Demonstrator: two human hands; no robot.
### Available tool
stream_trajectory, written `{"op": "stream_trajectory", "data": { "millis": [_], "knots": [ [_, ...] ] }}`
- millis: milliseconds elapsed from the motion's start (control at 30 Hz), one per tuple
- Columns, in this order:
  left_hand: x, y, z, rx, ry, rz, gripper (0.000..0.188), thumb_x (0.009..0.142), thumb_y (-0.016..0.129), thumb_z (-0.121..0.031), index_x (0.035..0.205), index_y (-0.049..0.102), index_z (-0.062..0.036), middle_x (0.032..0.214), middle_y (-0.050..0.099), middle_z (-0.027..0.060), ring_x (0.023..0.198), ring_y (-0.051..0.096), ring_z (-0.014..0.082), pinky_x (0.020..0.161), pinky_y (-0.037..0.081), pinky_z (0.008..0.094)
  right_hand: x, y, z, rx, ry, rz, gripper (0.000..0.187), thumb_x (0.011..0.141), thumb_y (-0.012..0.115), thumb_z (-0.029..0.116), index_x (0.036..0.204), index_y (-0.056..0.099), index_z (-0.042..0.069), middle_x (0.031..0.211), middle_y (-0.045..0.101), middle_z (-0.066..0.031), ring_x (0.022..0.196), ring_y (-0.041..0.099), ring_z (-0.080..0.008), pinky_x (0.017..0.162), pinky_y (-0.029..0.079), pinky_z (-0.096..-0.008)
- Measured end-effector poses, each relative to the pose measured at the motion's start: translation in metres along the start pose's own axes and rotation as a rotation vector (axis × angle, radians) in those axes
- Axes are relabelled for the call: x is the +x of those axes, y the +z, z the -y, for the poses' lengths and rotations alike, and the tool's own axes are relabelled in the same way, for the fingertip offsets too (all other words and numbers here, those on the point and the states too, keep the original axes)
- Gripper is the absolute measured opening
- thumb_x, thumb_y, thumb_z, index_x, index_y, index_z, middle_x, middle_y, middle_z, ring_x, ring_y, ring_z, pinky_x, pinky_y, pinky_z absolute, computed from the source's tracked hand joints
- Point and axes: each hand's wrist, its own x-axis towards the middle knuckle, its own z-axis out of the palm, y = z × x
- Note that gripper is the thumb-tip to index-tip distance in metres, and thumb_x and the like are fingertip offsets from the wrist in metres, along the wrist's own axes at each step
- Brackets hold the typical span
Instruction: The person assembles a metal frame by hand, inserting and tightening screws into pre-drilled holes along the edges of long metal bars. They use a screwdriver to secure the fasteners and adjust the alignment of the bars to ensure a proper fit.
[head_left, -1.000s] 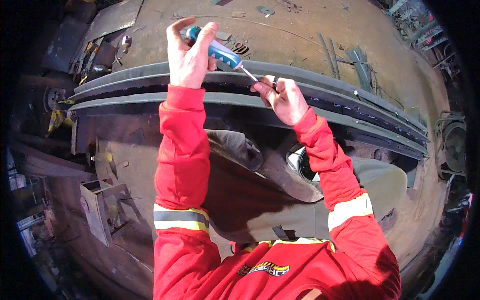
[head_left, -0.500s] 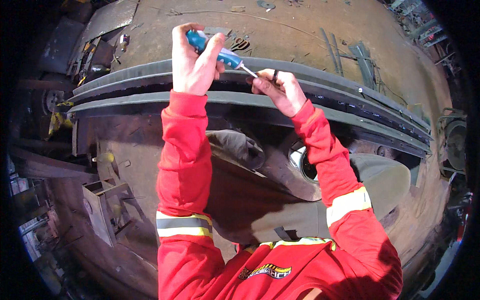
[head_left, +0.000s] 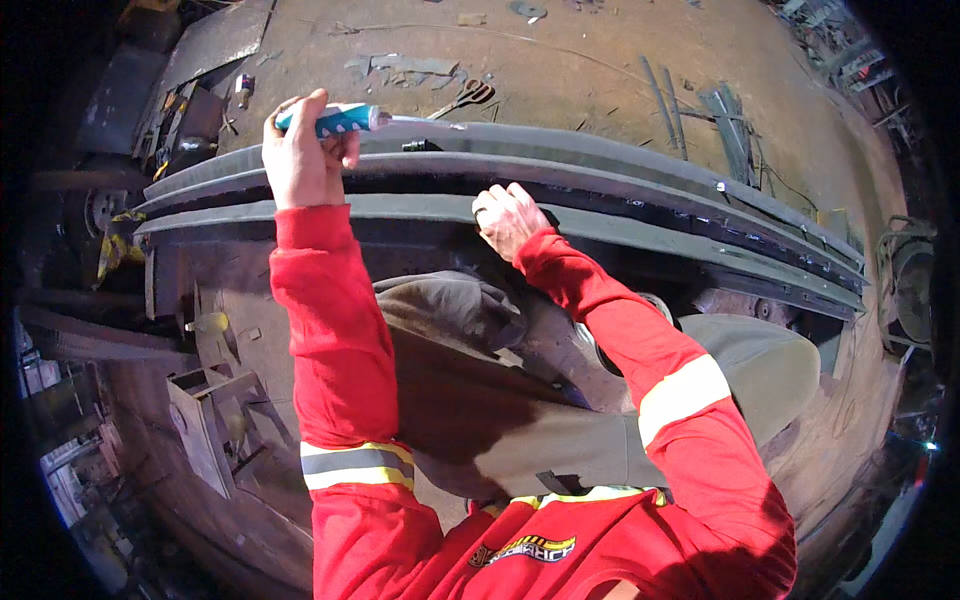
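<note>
Fingers of left hand grip the blue-and-white tube near the far beam, those of right hand curl (cannot tell if holding anything) over the near beam; slack hold could knock its slender tip against metal.

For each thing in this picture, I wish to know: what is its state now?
Left hand: closed around the tube.
Tube: held, nozzle pointing right.
Right hand: fingers curled; contents unclear.
Metal beams: lying side by side.
Small black piece: resting on the metal beams.
Scissors: on the floor.
</note>
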Motion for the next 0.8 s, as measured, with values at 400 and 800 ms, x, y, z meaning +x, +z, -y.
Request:
{"op": "stream_trajectory", "data": {
  "millis": [400, 800],
  "knots": [
    [-0.005, 0.009, -0.003, 0.011, 0.029, -0.067, 0.014, 0.083, 0.063, -0.011, 0.084, 0.050, -0.0058, 0.066, 0.057, 0.0082, 0.043, 0.054, 0.0192, 0.033, 0.038, 0.0278, 0.000, -0.006, 0.006, 0.155, -0.030, -0.132, 0.009, 0.070, 0.058, 0.016, 0.075, 0.062, 0.010, 0.082, 0.058, -0.0030, 0.083, 0.055, -0.0186, 0.077, 0.041, -0.0350],
    [-0.004, 0.007, -0.005, 0.010, 0.036, -0.046, 0.020, 0.082, 0.064, -0.011, 0.093, 0.048, -0.0057, 0.069, 0.059, 0.0107, 0.044, 0.055, 0.0196, 0.033, 0.039, 0.0282, 0.001, 0.003, 0.008, 0.073, 0.010, -0.129, 0.025, 0.065, 0.073, 0.021, 0.082, 0.060, 0.008, 0.087, 0.060, -0.0046, 0.088, 0.056, -0.0220, 0.082, 0.041, -0.0374]
  ]
}}
